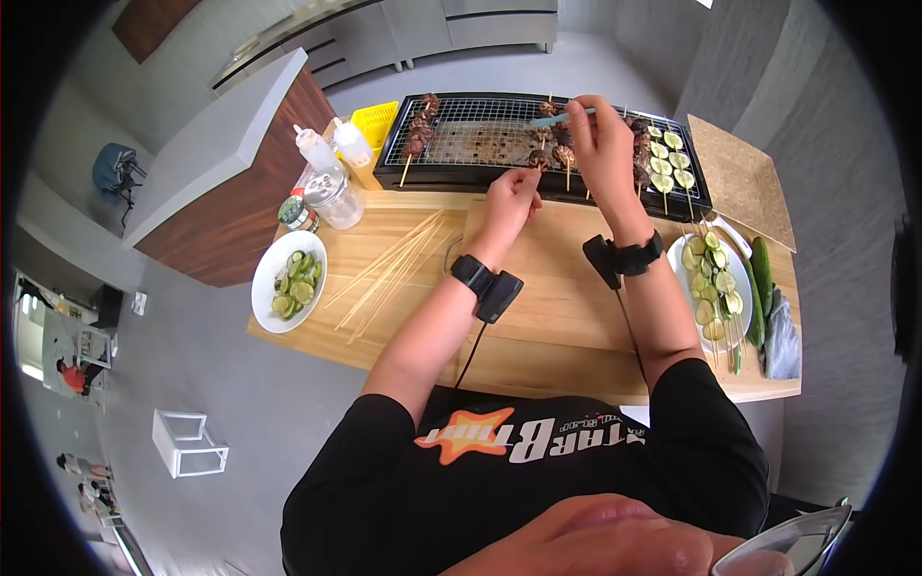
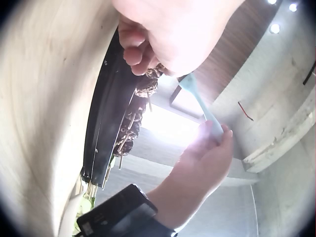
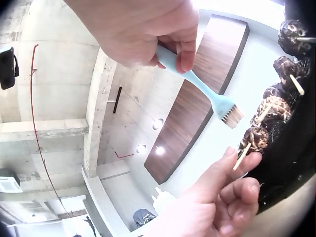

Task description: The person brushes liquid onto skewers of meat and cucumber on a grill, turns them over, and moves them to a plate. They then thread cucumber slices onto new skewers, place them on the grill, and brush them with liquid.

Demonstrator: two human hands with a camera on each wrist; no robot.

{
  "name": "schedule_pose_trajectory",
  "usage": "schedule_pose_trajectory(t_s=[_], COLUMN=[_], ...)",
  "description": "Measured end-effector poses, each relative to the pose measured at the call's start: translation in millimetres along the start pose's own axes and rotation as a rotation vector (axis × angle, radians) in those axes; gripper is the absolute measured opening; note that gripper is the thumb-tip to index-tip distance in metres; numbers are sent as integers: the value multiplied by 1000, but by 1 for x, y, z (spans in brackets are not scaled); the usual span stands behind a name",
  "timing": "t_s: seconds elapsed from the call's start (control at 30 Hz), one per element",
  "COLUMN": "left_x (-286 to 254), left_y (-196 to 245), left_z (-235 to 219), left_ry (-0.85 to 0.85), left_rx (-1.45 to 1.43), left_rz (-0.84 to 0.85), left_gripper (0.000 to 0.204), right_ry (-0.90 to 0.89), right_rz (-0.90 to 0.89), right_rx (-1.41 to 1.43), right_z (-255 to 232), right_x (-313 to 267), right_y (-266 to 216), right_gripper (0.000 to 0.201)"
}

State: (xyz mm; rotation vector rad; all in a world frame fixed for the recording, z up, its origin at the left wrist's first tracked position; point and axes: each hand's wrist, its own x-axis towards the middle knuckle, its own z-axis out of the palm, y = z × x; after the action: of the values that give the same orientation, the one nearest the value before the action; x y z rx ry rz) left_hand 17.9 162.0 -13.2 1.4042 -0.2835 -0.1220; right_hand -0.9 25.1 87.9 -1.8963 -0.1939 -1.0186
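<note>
Head view: the left hand (image 1: 512,204) pinches a mushroom skewer (image 1: 538,158) over the grill (image 1: 471,144), maybe to steady it. Left wrist view: the right hand (image 2: 210,155) grips a blue brush (image 2: 197,96). Right wrist view: its bristles (image 3: 233,117) are near the skewer, perhaps for easy reach.

Brush handle (image 3: 201,86) smooth plastic; skewer (image 3: 242,157) wooden; grill mesh (image 1: 471,144) metal; tabletop (image 1: 543,307) smooth wood.

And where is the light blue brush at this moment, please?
In the head view, right of centre: the right hand holds the light blue brush above the grill, just beyond the left hand.
</note>
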Motion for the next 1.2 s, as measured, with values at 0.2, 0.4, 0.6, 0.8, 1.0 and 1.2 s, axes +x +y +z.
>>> schedule_pose_trajectory(t_s=[0.2,0.4,0.6,0.8,1.0,1.2], left_x=[10,7,16,37,16,4], left_y=[7,39,20,-14,10,-11], left_z=[-24,-87,-143,-164,-95,-46], left_ry=[232,605,648,488,358,165], left_rx=[424,1058,861,675,196,161], left_rz=[246,681,196,111,163,77], left_gripper=[21,29,38,26,19,21], right_ry=[-96,-30,-2,12,19,20], right_rz=[13,-6,6,15,19,29], right_rx=[-99,44,84,97,107,140], right_z=[-1,-4,-6,-6,-5,3], right_x=[-2,-2,2,3,2,-1], right_y=[-2,-16,-11,-7,-5,6], right_gripper=[16,18,18,18,16,16])
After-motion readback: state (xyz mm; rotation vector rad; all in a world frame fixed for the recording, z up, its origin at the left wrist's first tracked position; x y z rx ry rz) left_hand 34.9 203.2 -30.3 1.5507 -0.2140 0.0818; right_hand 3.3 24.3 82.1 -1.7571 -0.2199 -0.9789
